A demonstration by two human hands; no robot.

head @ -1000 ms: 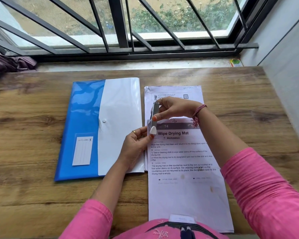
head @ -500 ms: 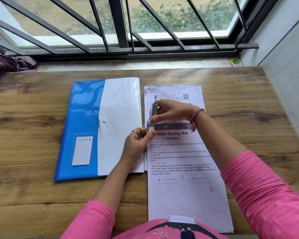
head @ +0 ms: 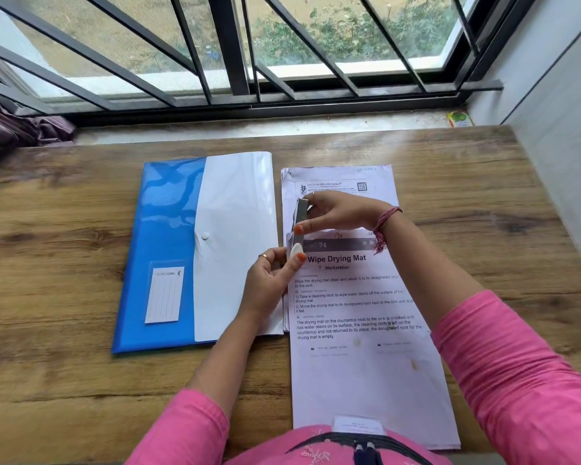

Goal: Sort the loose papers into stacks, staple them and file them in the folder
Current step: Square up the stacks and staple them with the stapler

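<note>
A blue and white snap folder [head: 168, 250] lies shut on the wooden table [head: 64, 229], left of centre. To its right lie two stacks of printed papers: a near stack headed "Wipe Drying Mat" [head: 363, 330] and a far stack [head: 339, 179] partly under it. A small silver stapler [head: 300, 226] with a white end stands nearly upright at the top left corner of the near stack. My right hand [head: 339, 213] grips its upper part from the right. My left hand [head: 272, 280] pinches its lower white end and the paper corner.
A barred window [head: 235, 62] and a stone sill [head: 249, 129] run along the table's far edge. A dark purple cloth [head: 17, 125] lies on the sill at left, a small green and yellow packet [head: 458, 118] at right. A grey wall [head: 557, 129] bounds the right side.
My right hand and the stapler's top have sunk slightly toward the paper. My left hand keeps its pinch at the corner. Folder and stacks have not moved.
</note>
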